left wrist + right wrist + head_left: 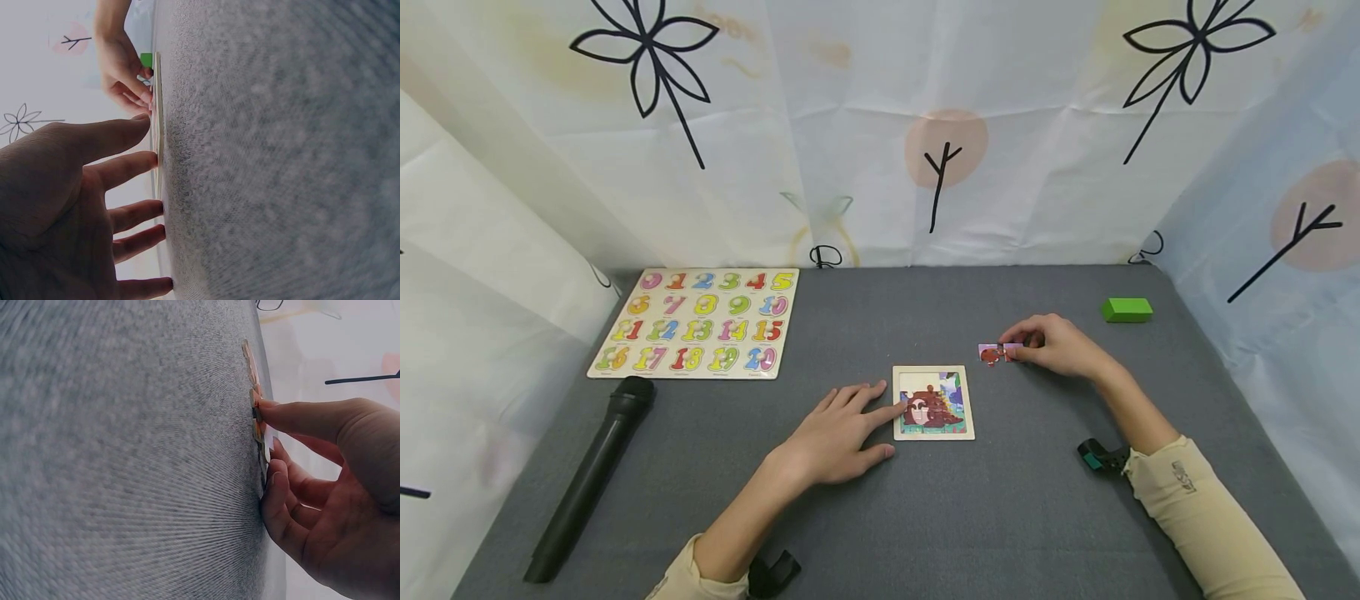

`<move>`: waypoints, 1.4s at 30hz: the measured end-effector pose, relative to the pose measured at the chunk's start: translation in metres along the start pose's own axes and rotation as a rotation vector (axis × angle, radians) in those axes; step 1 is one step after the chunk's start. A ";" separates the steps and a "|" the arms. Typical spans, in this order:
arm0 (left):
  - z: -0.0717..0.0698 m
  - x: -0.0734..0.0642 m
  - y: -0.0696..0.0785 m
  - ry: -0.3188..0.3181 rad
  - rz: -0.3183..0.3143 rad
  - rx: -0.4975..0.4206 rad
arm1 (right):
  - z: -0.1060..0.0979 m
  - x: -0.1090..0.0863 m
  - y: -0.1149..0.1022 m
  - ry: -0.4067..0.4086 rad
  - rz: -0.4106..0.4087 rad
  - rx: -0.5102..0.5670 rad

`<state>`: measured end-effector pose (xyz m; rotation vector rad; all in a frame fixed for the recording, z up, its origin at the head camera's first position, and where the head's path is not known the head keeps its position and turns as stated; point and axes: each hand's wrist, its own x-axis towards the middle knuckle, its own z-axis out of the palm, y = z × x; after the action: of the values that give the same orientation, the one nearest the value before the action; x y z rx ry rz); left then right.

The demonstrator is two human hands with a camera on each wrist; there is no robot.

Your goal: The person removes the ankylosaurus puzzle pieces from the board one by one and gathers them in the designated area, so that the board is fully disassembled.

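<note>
A small square jigsaw puzzle (932, 408) in a pale wooden frame lies on the grey table, its picture partly filled and its upper part bare. My left hand (838, 433) rests beside it with fingers spread, one fingertip on the puzzle's left edge. To the right of the frame, my right hand (1054, 346) pinches a pink and red jigsaw piece (1011, 352) between thumb and fingers, low over the cloth. Just left of that piece lies a second one (990, 355). In the right wrist view the thumb presses on the near side of the pieces (256, 428).
A wooden number board (700, 325) lies at the back left, with a black microphone (591, 483) slanting in front of it. A green block (1127, 311) sits at the back right. Patterned white curtains (865, 125) enclose the table's back and sides.
</note>
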<state>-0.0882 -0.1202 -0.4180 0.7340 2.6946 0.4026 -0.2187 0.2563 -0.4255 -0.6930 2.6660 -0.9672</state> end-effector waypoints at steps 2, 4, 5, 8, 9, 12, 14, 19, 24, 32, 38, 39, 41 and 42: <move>0.000 0.000 0.000 -0.001 0.000 0.003 | 0.000 0.000 0.000 0.008 -0.004 0.002; 0.000 0.000 0.000 -0.002 -0.001 0.005 | 0.001 0.000 0.001 0.017 -0.001 0.004; 0.000 0.000 0.000 -0.002 -0.001 0.005 | 0.002 0.000 0.001 0.021 -0.004 0.006; 0.000 0.000 0.000 -0.002 0.000 0.005 | 0.003 -0.001 0.002 0.039 -0.003 0.011; 0.000 0.000 0.000 -0.002 0.000 0.005 | 0.003 -0.001 0.002 0.044 -0.007 0.014; 0.000 0.000 0.000 -0.003 -0.002 0.005 | 0.004 -0.002 0.002 0.063 -0.011 0.025; 0.001 0.000 0.000 -0.004 -0.003 0.007 | 0.005 -0.003 0.001 0.074 -0.015 0.041; 0.001 0.001 0.000 -0.006 -0.006 0.007 | 0.008 -0.004 -0.004 0.078 -0.032 0.087; 0.000 0.001 0.000 -0.009 -0.009 0.006 | 0.010 -0.004 -0.010 0.066 -0.046 0.134; 0.000 0.000 0.000 -0.015 -0.015 0.004 | 0.022 -0.002 -0.023 0.030 -0.060 0.206; 0.001 0.001 0.000 -0.021 -0.021 0.010 | 0.033 0.001 -0.036 -0.036 -0.061 0.260; 0.001 0.001 0.000 -0.021 -0.022 0.010 | 0.034 0.001 -0.038 -0.048 -0.060 0.263; 0.001 0.002 0.000 -0.022 -0.023 0.010 | 0.038 0.003 -0.042 -0.073 -0.064 0.271; 0.001 0.002 0.000 -0.022 -0.023 0.010 | 0.040 0.004 -0.044 -0.087 -0.068 0.278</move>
<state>-0.0892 -0.1191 -0.4190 0.7063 2.6837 0.3730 -0.1923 0.2029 -0.4270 -0.7463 2.3835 -1.2634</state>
